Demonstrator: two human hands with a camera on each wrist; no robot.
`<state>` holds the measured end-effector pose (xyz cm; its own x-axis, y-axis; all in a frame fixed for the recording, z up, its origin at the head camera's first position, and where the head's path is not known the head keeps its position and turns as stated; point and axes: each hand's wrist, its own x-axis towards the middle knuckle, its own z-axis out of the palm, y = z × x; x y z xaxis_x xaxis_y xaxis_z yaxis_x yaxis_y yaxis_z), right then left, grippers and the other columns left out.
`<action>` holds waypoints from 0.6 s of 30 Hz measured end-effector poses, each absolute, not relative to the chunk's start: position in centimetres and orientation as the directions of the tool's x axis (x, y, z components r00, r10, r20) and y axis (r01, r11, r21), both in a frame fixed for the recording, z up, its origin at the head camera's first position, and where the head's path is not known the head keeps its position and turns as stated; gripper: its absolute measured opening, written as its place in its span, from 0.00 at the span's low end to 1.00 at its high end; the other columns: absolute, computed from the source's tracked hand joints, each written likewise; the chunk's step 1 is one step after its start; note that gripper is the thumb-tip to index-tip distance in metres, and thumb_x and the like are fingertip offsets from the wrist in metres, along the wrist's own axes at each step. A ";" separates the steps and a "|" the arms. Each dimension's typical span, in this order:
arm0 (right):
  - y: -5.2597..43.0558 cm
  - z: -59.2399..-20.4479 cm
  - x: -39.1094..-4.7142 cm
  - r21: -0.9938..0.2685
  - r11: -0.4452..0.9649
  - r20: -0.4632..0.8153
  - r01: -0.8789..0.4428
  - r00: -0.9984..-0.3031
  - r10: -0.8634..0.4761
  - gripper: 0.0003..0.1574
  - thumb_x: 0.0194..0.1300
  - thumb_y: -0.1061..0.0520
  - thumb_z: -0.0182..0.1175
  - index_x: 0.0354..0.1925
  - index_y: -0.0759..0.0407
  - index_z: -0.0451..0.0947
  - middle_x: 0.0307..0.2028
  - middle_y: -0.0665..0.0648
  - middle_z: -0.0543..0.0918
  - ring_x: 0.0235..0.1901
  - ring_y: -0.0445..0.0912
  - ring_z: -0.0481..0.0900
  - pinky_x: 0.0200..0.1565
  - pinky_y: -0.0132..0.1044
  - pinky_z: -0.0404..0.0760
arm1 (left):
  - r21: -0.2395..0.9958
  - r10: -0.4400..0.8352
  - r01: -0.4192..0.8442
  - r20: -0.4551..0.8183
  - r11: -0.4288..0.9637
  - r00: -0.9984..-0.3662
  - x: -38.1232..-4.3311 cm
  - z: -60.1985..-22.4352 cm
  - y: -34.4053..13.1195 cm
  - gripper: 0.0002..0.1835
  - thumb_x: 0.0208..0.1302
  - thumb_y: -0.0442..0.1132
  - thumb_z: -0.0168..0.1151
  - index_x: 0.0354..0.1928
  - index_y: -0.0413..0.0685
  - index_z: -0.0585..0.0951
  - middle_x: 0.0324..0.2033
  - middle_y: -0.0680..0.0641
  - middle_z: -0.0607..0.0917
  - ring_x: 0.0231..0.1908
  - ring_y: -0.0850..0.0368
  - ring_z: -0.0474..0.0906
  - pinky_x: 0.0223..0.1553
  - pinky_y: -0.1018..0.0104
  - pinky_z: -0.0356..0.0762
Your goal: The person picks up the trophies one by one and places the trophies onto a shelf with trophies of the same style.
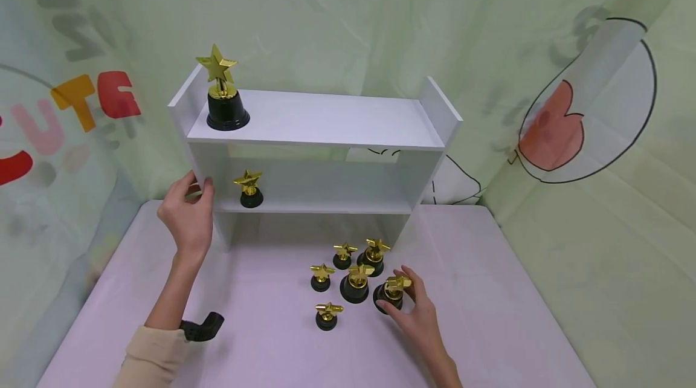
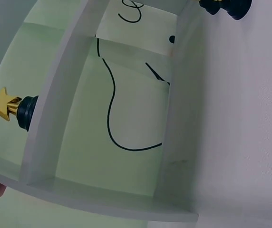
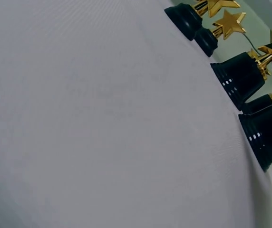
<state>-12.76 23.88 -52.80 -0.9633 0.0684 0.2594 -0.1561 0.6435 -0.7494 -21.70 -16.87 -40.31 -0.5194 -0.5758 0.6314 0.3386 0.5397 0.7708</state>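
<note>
Trophy (image 1: 227, 113) top shelf (image 1: 331, 117) L; 2nd trophy (image 1: 251, 197) lower shelf (image 1: 331, 191) L; 6 trophies (image 1: 354, 292) on tbl (image 1: 478, 315) in frt.

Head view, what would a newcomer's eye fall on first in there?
Probably the gold star trophy with the black base, standing alone at the left end of the white shelf's top board. Next would come the six trophies grouped on the table in front, the rightmost one held in the person's right grip. The red shape on the cloth at right also stands out.
</note>
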 end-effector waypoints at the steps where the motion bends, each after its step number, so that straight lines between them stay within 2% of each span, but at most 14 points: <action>1: 24.0 -53.0 -12.8 -0.761 0.632 0.248 -0.146 -0.966 0.076 0.58 0.45 0.53 0.78 0.69 0.52 0.59 0.61 0.54 0.79 0.59 0.51 0.78 0.60 0.47 0.75 | 0.771 -0.573 0.340 0.630 0.538 -0.524 -21.7 -40.3 -16.9 0.15 0.63 0.39 0.64 0.51 0.46 0.85 0.39 0.42 0.88 0.37 0.55 0.84 0.39 0.85 0.76; 4: 24.2 -53.6 -12.7 -0.787 0.607 0.208 -0.109 -0.974 0.094 0.52 0.46 0.52 0.78 0.66 0.53 0.63 0.59 0.55 0.80 0.58 0.52 0.79 0.60 0.47 0.76 | 0.776 -0.569 0.344 0.625 0.529 -0.534 -21.7 -40.4 -16.9 0.15 0.63 0.39 0.64 0.52 0.47 0.85 0.41 0.42 0.88 0.37 0.49 0.84 0.39 0.87 0.75; 10: 24.5 -54.5 -12.7 -0.748 0.658 0.203 -0.085 -0.974 0.105 0.38 0.47 0.51 0.77 0.54 0.57 0.72 0.56 0.59 0.81 0.58 0.55 0.79 0.59 0.47 0.77 | 0.781 -0.572 0.349 0.620 0.519 -0.537 -21.7 -40.5 -16.9 0.15 0.63 0.39 0.64 0.52 0.48 0.85 0.41 0.43 0.88 0.37 0.49 0.84 0.39 0.87 0.75; 14: 24.6 -54.9 -12.7 -0.739 0.655 0.275 -0.154 -0.958 0.086 0.35 0.47 0.58 0.77 0.53 0.59 0.74 0.56 0.61 0.82 0.56 0.55 0.80 0.57 0.46 0.78 | 0.781 -0.574 0.345 0.619 0.520 -0.536 -21.7 -40.5 -16.9 0.15 0.63 0.39 0.64 0.51 0.48 0.85 0.41 0.43 0.88 0.36 0.52 0.84 0.39 0.86 0.76; 18: 24.6 -54.9 -12.7 -0.732 0.661 0.289 -0.163 -0.954 0.084 0.34 0.47 0.60 0.76 0.53 0.59 0.75 0.55 0.61 0.82 0.55 0.55 0.81 0.56 0.46 0.79 | 0.785 -0.579 0.327 0.613 0.527 -0.537 -21.6 -40.5 -16.8 0.15 0.63 0.39 0.64 0.52 0.49 0.85 0.41 0.43 0.88 0.35 0.57 0.83 0.38 0.86 0.76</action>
